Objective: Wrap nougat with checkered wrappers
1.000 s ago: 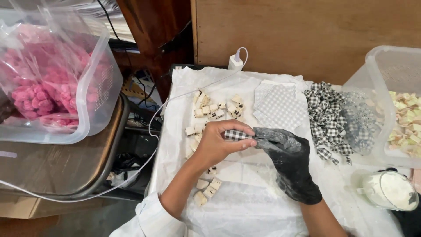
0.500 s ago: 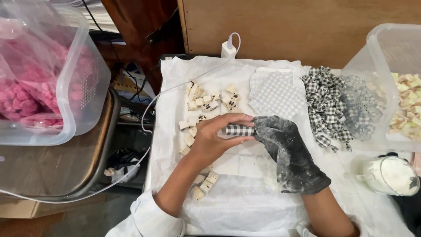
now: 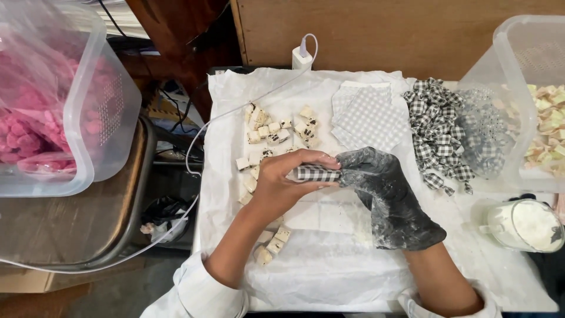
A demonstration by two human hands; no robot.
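My bare left hand (image 3: 282, 185) grips a small piece rolled in black-and-white checked wrapper (image 3: 318, 173). My right hand (image 3: 382, 194), in a black glove dusted with white powder, pinches the wrapper's right end. Both hands hover over the white sheet (image 3: 329, 271) on the table. Several unwrapped pale candy cubes (image 3: 276, 132) lie beyond and to the left of my hands, with a few more near my left wrist (image 3: 271, 244). A stack of checked paper squares (image 3: 368, 112) lies just past my hands.
A pile of wrapped checked candies (image 3: 438, 132) sits right of the squares. A clear tub of pale cubes (image 3: 538, 112) stands far right, a white-powder cup (image 3: 524, 224) near it. A clear bin of pink pieces (image 3: 53, 112) rests on a metal tray at left. A white charger (image 3: 301, 58) with cable sits behind.
The view has shifted slightly. My hands stay together on the checked wrapper, with the fingers turning it a little; nothing was put down or picked up.
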